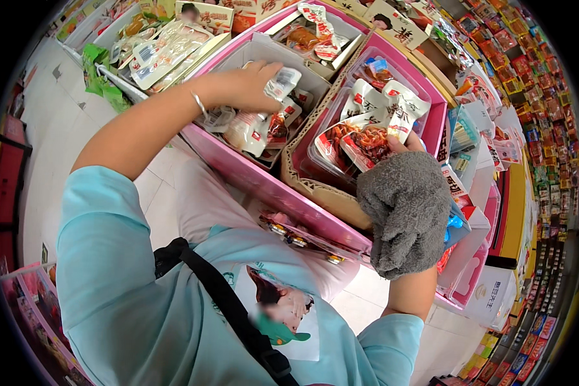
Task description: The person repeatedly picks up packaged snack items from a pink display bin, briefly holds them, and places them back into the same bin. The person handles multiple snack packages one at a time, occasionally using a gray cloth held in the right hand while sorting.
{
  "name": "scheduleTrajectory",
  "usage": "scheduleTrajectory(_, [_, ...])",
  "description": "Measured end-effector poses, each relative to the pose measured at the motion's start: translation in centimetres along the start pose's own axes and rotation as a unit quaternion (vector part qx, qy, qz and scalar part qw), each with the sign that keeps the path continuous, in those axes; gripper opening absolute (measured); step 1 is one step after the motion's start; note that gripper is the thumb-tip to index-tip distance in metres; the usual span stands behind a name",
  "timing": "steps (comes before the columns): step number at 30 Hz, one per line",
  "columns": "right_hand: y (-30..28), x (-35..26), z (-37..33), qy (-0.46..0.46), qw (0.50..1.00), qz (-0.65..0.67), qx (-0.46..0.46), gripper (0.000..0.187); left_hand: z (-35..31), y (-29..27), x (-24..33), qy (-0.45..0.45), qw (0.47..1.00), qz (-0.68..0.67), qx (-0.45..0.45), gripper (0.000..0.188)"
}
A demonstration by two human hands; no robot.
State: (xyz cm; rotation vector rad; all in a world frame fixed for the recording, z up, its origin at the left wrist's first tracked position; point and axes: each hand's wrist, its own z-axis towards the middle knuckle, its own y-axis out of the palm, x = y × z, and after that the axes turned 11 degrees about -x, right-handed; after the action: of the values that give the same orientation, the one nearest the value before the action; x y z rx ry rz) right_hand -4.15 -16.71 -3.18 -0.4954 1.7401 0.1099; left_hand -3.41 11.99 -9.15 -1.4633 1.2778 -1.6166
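Pink bin [264, 175] — left hand [254, 87] half-curled over pouches [278, 128], right hand [406, 144] pinching packet [368, 143].

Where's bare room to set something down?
Bare floor shows between the red cabinet and left sleeve, with a smaller patch between the trousers and right forearm. Packets crowd below the left hand and around the right hand.

White packets [367, 138] with glossy red-brown food showing overlap in the cardboard box [331, 201]. Similar packets [251, 132] lie jumbled toward the pale box's [257, 51] near edge. A rumpled gray cloth [405, 212] covers the cardboard box's near-right corner.
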Motion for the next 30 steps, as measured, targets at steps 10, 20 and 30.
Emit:
scheduleTrajectory(10, [-2.1, 1.9, 2.6, -0.050, 0.996, 0.068, -0.004, 0.042, 1.6, -1.3, -0.6, -0.066, 0.996, -0.037, -0.052, 0.064])
scheduleTrajectory(20, [-2.8, 1.6, 2.7, -0.044, 0.991, 0.122, 0.020, 0.049, 1.6, -4.4, 0.9, -0.101, 0.985, 0.041, -0.133, 0.053])
scheduleTrajectory(30, [-3.9, 2.3, 2.6, -0.074, 0.978, 0.145, 0.131, 0.062, 1.2, -8.0, -0.4, -0.084, 0.994, 0.009, -0.069, 0.033])
